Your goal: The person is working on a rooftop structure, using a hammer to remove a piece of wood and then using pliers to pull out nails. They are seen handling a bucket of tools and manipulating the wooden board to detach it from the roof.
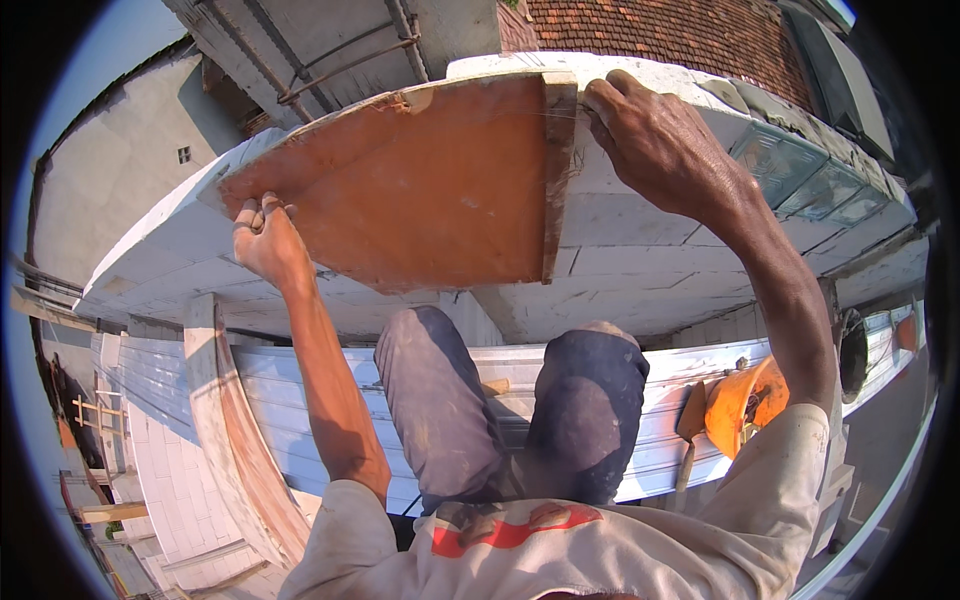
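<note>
A reddish-brown board [430, 190], with a wooden batten [557, 180] along its right edge, leans against the white block wall in front of me. My left hand [268, 240] is at the board's lower left edge, with fingers curled and closed on it. Beyond the batten's upper end, my right hand [665, 145] is raised over the wall top with its fingers curled into a pinch. What those fingers hold, if anything, is too small to make out. Thin pale strands run from the board's top toward that hand.
A white block wall [630, 235] curves across, with glass blocks [810, 180] at right. Below lies a ribbed metal plank [290, 385], with an orange bucket [745, 405] and a trowel [690, 425] by my right arm. A timber plank [235, 430] slants down at left.
</note>
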Demonstrator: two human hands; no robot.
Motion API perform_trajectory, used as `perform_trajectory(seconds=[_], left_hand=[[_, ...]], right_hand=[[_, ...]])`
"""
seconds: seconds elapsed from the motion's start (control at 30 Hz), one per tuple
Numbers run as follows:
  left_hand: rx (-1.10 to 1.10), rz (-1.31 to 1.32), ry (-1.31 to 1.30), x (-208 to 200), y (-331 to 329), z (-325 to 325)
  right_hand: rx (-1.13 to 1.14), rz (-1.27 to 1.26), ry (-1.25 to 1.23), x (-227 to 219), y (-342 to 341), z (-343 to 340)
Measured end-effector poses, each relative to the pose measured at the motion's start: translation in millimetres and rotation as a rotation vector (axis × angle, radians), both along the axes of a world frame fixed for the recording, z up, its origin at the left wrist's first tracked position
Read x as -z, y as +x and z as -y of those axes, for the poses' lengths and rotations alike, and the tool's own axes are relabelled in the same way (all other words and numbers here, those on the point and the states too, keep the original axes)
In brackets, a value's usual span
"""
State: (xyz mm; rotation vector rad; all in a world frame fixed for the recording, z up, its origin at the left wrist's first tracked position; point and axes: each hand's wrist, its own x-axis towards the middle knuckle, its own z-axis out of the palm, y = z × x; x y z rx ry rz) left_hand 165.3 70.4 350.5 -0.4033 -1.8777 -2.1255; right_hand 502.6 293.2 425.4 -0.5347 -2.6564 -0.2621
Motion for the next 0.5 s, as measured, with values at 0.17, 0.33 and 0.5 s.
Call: perform_trajectory(seconds=[0.17,0.33,0.5], left_hand=[[0.002,-0.010,-0.023,3,-6,2],[-0.025,-0.008,-0.045,2,-8,6],[0.004,-0.009,-0.074,0,-7,3]], right_hand=[[0.021,-0.082,-0.020,5,1,9],[0.053,-0.054,-0.168,2,-7,7],[-0.118,-0.202,-0.448,6,0,-12]])
